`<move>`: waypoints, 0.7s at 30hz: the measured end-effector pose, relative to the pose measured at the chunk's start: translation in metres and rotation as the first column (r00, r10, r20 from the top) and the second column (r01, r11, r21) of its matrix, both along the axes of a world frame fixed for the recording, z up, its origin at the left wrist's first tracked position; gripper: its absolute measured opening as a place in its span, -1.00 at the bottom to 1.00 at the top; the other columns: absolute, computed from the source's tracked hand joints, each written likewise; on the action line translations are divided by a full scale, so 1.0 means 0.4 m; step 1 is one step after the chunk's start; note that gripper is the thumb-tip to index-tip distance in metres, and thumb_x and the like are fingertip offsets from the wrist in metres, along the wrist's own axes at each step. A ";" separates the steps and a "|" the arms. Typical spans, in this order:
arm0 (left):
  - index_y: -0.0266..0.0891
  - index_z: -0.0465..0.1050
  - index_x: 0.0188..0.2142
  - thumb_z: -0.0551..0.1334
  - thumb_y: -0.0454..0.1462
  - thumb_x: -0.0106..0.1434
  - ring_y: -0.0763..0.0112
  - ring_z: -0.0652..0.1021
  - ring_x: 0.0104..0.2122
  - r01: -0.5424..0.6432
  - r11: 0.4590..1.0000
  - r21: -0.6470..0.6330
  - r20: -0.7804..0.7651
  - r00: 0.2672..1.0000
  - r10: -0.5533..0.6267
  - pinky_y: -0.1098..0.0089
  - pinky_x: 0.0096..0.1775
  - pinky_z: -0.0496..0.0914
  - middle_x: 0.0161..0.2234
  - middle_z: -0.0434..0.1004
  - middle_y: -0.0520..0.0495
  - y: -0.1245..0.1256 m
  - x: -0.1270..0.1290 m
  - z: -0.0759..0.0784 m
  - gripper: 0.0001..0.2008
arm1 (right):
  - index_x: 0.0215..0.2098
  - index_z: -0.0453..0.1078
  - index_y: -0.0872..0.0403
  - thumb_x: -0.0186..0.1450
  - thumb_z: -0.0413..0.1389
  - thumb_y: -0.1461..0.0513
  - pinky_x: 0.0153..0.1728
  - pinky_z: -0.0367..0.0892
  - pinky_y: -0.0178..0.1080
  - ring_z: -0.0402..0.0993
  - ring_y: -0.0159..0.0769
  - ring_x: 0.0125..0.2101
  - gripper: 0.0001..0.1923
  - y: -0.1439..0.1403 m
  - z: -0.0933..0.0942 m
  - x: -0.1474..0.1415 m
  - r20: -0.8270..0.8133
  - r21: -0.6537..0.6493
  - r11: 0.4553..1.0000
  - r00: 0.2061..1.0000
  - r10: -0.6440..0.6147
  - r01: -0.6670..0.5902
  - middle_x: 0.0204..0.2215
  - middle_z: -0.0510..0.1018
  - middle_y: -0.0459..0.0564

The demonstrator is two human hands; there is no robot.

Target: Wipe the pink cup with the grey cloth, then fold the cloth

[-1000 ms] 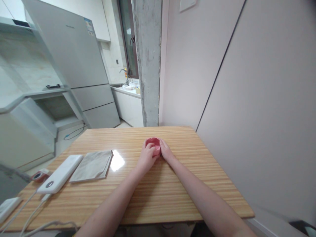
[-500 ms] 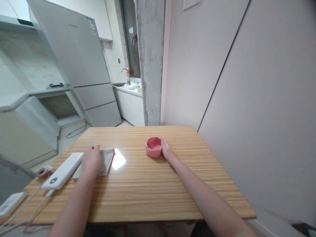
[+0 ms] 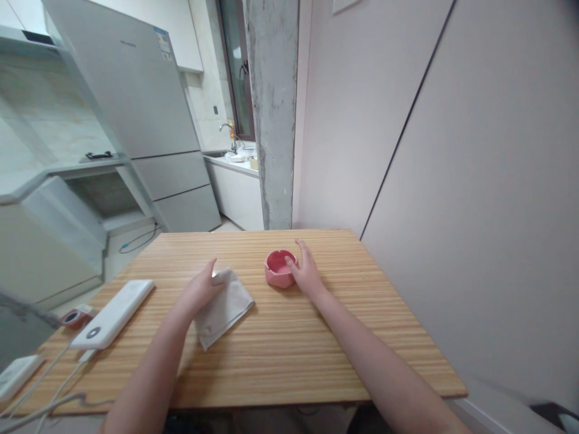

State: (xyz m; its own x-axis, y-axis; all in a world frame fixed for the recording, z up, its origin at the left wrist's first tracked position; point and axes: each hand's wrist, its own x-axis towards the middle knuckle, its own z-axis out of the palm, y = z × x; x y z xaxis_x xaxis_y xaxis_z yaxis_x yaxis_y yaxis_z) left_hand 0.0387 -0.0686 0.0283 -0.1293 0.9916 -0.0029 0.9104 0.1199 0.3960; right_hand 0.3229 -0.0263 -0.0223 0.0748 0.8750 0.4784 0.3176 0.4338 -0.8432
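The left hand pinches one grey cloth above the striped wooden table, the right hand, fingers loosely spread, touching one pink ashtray mid-table in a kitchen.

A wooden table stands against a pale wall. On its left edge lie a white power bank with white cables and a small red device. Behind stand a grey refrigerator, a concrete pillar and a sink faucet.

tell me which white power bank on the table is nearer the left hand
The long white power bank beside the left hand; the other power bank sits at the table's far left corner.
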 end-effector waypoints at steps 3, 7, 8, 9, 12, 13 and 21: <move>-0.10 0.02 0.32 0.28 -0.21 0.06 0.20 0.53 -0.15 0.301 0.951 0.068 0.112 0.945 -0.308 0.30 -0.11 0.36 -0.12 0.53 -0.11 -0.014 0.091 0.054 -0.16 | 0.25 0.14 0.03 0.14 0.25 0.00 0.24 0.08 -0.02 0.22 -0.10 0.21 -0.22 -0.051 0.060 -0.013 -0.008 0.044 0.973 0.974 0.227 -0.227 0.19 0.32 0.16; -0.07 0.06 0.31 0.29 -0.18 0.09 0.38 0.49 -0.30 0.590 0.776 0.222 0.356 0.692 -0.628 0.37 -0.17 0.37 -0.29 0.47 0.02 -0.009 0.218 0.121 -0.20 | 0.25 0.15 -0.03 0.02 0.34 0.03 0.13 0.25 -0.04 0.34 -0.11 0.13 -0.12 -0.089 0.107 -0.014 -0.187 -0.082 0.842 0.838 0.513 -0.534 0.13 0.40 0.09; -0.09 0.07 0.30 0.30 -0.18 0.09 0.41 0.48 -0.31 0.586 0.758 0.287 0.403 0.644 -0.650 0.39 -0.17 0.37 -0.29 0.45 0.02 0.001 0.240 0.126 -0.21 | 0.21 0.22 -0.02 0.02 0.34 0.04 0.09 0.29 -0.05 0.39 -0.11 0.08 -0.18 -0.089 0.114 -0.005 -0.243 -0.146 0.790 0.796 0.555 -0.596 0.07 0.46 0.07; -0.11 0.09 0.29 0.30 -0.19 0.09 0.43 0.47 -0.31 0.543 0.761 0.354 0.440 0.622 -0.648 0.39 -0.17 0.37 -0.28 0.43 0.01 0.016 0.258 0.125 -0.22 | 0.15 0.30 0.01 0.02 0.34 0.05 0.06 0.32 -0.04 0.43 -0.11 0.03 -0.25 -0.086 0.119 0.007 -0.296 -0.220 0.730 0.757 0.582 -0.647 0.01 0.51 0.06; -0.20 0.24 0.17 0.27 -0.14 0.12 0.43 0.46 -0.31 0.217 0.848 0.483 0.547 0.682 -0.486 0.39 -0.20 0.37 -0.23 0.40 -0.06 0.073 0.284 0.076 -0.38 | -0.08 0.46 0.10 0.01 0.32 0.06 -0.06 0.40 -0.05 0.50 -0.08 -0.11 -0.46 -0.058 0.131 0.052 -0.420 -0.375 0.684 0.773 0.476 -0.625 -0.16 0.60 0.06; -0.24 0.31 0.11 0.24 -0.12 0.15 0.42 0.45 -0.32 0.093 0.878 0.470 0.580 0.717 -0.386 0.37 -0.22 0.38 -0.23 0.40 -0.09 0.092 0.287 0.049 -0.46 | -0.13 0.48 0.12 0.03 0.29 0.05 -0.07 0.40 -0.05 0.51 -0.07 -0.13 -0.52 -0.046 0.135 0.066 -0.437 -0.371 0.765 0.826 0.356 -0.526 -0.20 0.61 0.07; -0.28 0.48 -0.28 0.11 -0.17 0.23 0.25 0.52 -0.29 0.112 0.986 0.123 0.425 0.892 -0.155 0.29 -0.17 0.35 -0.31 0.55 -0.19 0.123 0.302 -0.094 -0.74 | -0.15 0.45 0.02 0.27 -0.02 0.25 0.01 0.25 -0.09 0.39 -0.15 -0.07 -0.74 -0.034 0.135 0.070 0.176 0.135 0.991 0.984 -0.027 0.003 -0.16 0.53 0.04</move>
